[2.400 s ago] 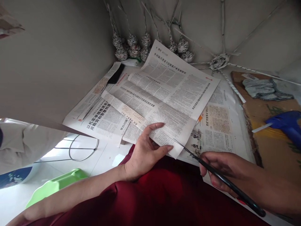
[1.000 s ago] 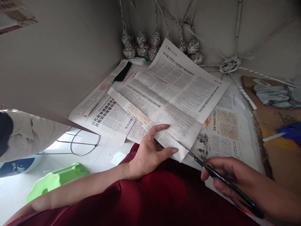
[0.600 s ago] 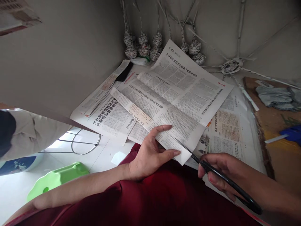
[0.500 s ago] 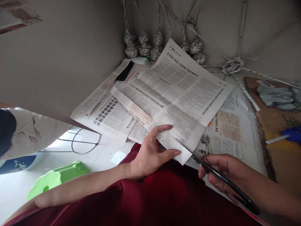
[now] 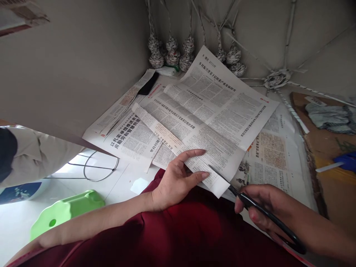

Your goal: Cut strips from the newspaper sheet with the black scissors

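Note:
A large newspaper sheet point(image 5: 219, 92) slants across the middle, with a narrow strip along its near edge. My left hand point(image 5: 174, 181) holds that near edge; its thumb lies on the strip and its index finger is stretched over the sheet, the other fingers being partly hidden underneath. Black-handled scissors point(image 5: 260, 207) are in my right hand point(image 5: 274, 207), fingers around the handles. Their blades lie at the sheet's near right corner, between strip and sheet, pointing up and left toward my left fingertips. The lower blade is hidden by the paper.
More newspapers point(image 5: 126, 142) lie beneath and to the left. Several woven paper gourds point(image 5: 187, 55) stand along the wall, near a spoked paper weave point(image 5: 276, 78). At right is a brown board point(image 5: 333, 178) with a grey cloth point(image 5: 330, 116). A green stool point(image 5: 66, 209) stands lower left.
My left thumb has slid slightly up and left along the strip. The scissors stay at the same corner of the sheet. The whole view has shifted a little.

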A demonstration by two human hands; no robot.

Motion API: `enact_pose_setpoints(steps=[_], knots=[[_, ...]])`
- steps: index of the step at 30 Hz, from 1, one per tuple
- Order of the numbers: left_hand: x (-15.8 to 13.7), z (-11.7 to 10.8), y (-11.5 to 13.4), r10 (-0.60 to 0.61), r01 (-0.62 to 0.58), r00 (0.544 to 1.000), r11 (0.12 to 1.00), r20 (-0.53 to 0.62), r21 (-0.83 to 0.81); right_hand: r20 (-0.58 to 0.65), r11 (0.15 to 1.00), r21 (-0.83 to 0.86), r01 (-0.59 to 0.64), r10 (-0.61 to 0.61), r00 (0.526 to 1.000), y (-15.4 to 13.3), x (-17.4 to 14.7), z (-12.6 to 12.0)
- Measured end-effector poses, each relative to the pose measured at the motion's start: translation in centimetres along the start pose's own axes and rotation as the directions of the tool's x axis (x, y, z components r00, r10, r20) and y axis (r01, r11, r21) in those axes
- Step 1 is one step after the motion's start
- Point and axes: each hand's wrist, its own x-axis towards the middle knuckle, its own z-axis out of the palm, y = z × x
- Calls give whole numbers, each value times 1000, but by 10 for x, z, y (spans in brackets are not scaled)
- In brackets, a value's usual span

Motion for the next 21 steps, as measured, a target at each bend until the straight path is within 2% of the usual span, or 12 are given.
enact_pose_setpoints(steps=[5, 14, 21], knots=[[0, 0, -1, -22, 23, 999, 1000, 38, -17, 109, 998, -1, 69, -69, 992, -4, 8, -3], [0, 0, -4, -9, 10, 999, 1000, 45, -23, 102, 994, 104, 31, -42, 994, 1, 10, 1], [1, -3, 0, -13, 13, 1000, 1000, 10, -7, 92, 996, 84, 41, -49, 995, 29, 24, -7]])
